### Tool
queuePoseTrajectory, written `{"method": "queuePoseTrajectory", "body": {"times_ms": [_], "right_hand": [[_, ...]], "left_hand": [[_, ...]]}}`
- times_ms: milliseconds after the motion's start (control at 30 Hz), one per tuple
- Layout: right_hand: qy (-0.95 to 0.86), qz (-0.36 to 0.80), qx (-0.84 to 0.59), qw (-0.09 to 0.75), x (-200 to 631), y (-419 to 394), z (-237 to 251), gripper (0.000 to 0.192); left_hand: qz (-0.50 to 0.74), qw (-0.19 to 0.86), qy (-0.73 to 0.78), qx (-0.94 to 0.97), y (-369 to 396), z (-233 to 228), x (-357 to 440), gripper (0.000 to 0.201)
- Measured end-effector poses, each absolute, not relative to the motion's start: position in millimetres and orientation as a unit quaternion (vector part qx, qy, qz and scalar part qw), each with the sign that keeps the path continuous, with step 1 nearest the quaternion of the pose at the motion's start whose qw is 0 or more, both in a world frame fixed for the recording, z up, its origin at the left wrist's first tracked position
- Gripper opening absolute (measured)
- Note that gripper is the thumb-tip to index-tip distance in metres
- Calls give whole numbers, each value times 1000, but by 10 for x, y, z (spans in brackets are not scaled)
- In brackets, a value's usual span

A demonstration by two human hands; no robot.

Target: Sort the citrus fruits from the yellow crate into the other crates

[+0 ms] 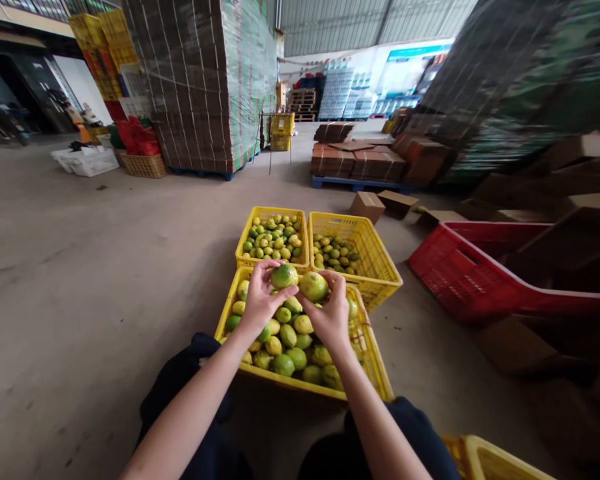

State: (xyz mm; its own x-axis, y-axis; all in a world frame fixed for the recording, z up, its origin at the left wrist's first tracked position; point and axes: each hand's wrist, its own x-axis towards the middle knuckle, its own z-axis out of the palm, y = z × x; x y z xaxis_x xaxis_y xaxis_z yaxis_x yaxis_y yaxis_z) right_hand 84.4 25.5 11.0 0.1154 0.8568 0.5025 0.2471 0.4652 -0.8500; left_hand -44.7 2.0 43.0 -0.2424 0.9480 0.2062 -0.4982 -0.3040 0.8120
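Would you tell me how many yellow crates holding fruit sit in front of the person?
3: the near crate under both hands, the far-left crate, and the far-right crate beside it. Another yellow crate's corner shows bottom right, contents hidden.

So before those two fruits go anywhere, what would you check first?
1. Left hand has a firm hold on its green fruit: ok, fingers wrap it.
2. Right hand has a firm hold on its yellow-green fruit: ok.
3. Both fruits free of blemishes: cannot tell, undersides hidden.
4. Room in the far left crate: ok, though it is fairly full.
5. Room in the far right crate: ok, only the bottom is covered.
6. Near crate steady between the knees: cannot tell.
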Motion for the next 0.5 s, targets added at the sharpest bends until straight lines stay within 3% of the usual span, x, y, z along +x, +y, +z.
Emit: {"method": "queuePoseTrajectory", "body": {"times_ms": [133, 233, 400, 500], "right_hand": [[-532, 353, -430, 638, 851, 219, 167, 57], [-464, 447, -409, 646, 880, 192, 255, 50], [-304, 663, -339, 594, 917, 186, 309, 34], [-224, 735, -321, 554, 897, 181, 259, 27]], "left_hand": [[725, 573, 300, 235, 48, 422, -447, 34], [666, 687, 274, 104, 70, 438, -503, 15], [586, 764, 268, 8, 75, 486, -561, 24], [559, 775, 295, 24, 68, 483, -547, 29]]}}
